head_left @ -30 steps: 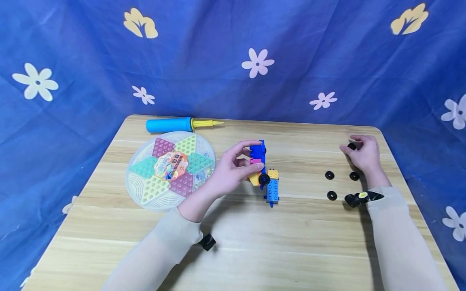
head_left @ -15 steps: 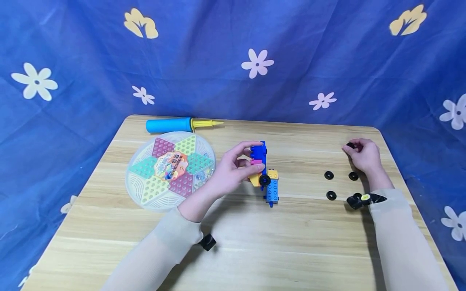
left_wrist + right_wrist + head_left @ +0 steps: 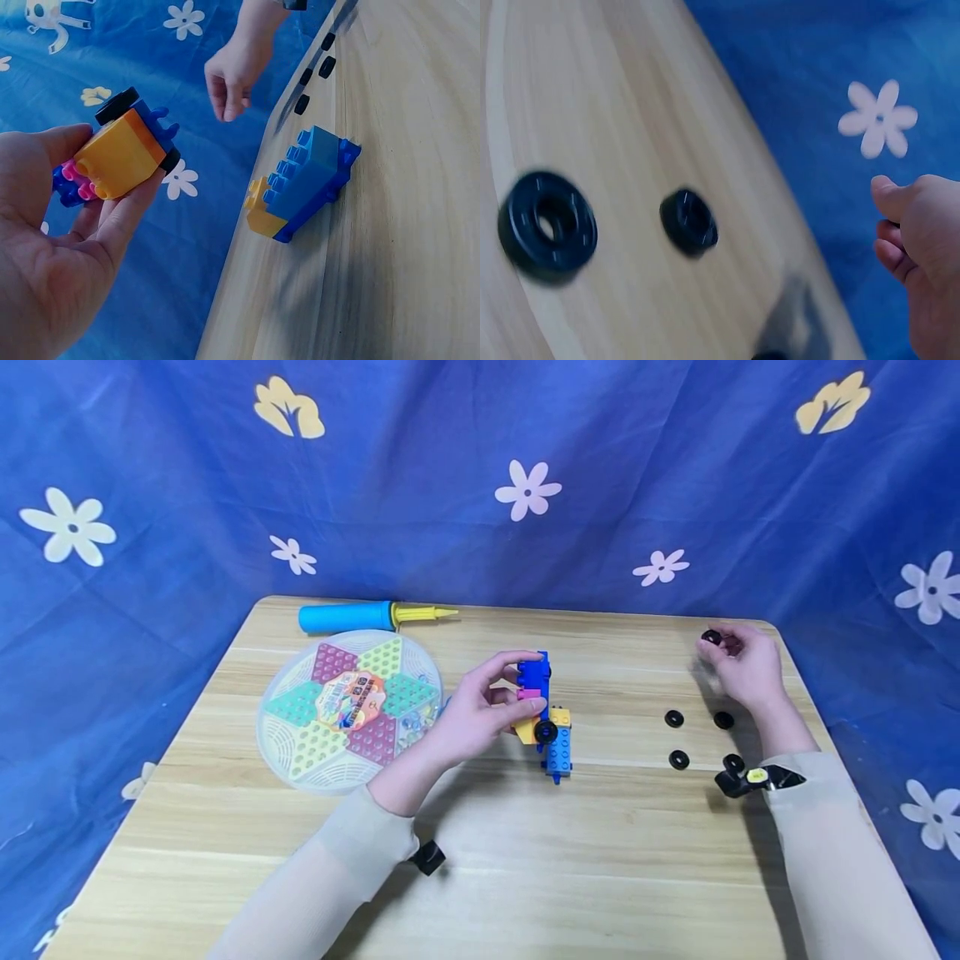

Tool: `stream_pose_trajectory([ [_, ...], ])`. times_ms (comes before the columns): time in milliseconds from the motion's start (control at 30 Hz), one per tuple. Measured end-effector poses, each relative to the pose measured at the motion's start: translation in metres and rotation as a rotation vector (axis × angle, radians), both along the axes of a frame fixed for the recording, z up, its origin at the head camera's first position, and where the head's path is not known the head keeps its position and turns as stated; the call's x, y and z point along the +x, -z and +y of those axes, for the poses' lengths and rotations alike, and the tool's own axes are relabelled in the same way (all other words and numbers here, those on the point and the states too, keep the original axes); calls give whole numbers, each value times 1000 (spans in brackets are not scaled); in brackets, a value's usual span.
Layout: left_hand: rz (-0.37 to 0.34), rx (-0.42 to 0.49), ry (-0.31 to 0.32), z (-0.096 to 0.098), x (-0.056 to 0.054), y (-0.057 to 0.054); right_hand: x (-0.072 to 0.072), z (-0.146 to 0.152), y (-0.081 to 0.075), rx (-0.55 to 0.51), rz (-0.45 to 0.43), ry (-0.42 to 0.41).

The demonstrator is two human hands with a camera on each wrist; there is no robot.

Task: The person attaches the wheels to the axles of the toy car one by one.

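My left hand (image 3: 480, 714) grips a toy car of building blocks (image 3: 534, 675), blue with pink and yellow blocks, tipped on end above the table. Black wheels are fitted at its yellow end (image 3: 124, 157). Below it, partly overlapped in the head view, a second block car (image 3: 559, 750) rests on the table, light blue with a yellow block at its far end and no wheels showing. At the far right, my right hand (image 3: 752, 667) pinches a black toy wheel (image 3: 711, 637) between thumb and fingers, above the tabletop. In the right wrist view the hand (image 3: 930, 232) hides that wheel.
Several loose black wheels (image 3: 673, 718) lie on the table near my right forearm. A round Chinese checkers board (image 3: 281, 752) is at the left, with a blue and yellow hand pump (image 3: 347, 617) behind it. A blue flowered cloth (image 3: 420, 485) hangs behind the table.
My right hand has closed its grip on the wheel at the back right and lifted it off the table. The left hand and its block car have barely moved.
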State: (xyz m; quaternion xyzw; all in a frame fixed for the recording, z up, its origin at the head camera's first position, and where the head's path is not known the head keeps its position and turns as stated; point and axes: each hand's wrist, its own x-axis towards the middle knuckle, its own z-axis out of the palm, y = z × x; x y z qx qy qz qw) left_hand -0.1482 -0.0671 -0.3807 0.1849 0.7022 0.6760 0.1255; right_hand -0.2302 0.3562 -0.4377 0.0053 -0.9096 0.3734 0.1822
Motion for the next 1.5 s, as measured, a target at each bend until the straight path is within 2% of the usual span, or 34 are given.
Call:
stream_pose_trajectory([
  [200, 9, -1, 13, 1, 1, 0, 9, -24, -25, -20, 113, -73],
  [500, 8, -14, 20, 1, 3, 1, 26, -59, -58, -70, 205, -167],
  [733, 4, -26, 16, 2, 3, -2, 37, -91, -79, -149, 279, -324],
  [967, 10, -32, 15, 2, 2, 0, 50, -117, -93, -95, 338, -438],
  [1167, 4, -41, 21, 2, 0, 0, 64, -138, -105, -89, 358, -546],
  [1500, -22, -23, 33, 6, 0, 1, 76, -167, -104, -41, 380, -679],
])
